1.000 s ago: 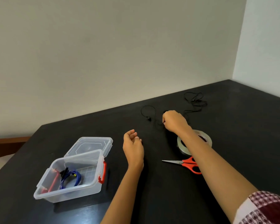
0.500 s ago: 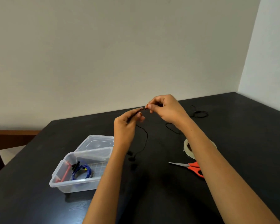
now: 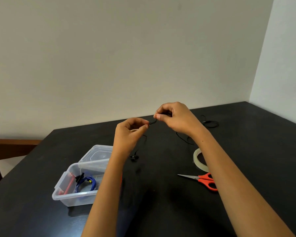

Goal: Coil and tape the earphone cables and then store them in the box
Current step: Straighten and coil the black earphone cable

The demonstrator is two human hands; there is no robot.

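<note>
Since a second ago your hands have come up off the table and met in the air, and the black earphone cable (image 3: 152, 123) has gone up with them. Over the last half second they have barely shifted. The short stretch of cable runs between your two hands, above the middle of the table (image 3: 263, 151). Your left hand (image 3: 128, 134) pinches it between thumb and forefinger with the other fingers curled in, and your right hand (image 3: 176, 118) pinches the other end the same way.

The earbuds (image 3: 134, 157) dangle beside your left wrist, hard to make out against the black top. A thin strand (image 3: 183, 139) drops behind your right wrist. Whether it joins the loose loops (image 3: 210, 124) lying farther back near the wall, you cannot tell.

Your right forearm covers part of the tape roll (image 3: 197, 159) and the handle end of the red scissors (image 3: 203, 180). Your left forearm cuts off the near right corner of the clear box (image 3: 65, 197), which stands open near the table's left edge with a blue cable coil (image 3: 85, 184) inside and its lid (image 3: 97, 152) folded back behind.

Bare tabletop lies between your forearms — and more to the right, out to the corner.
</note>
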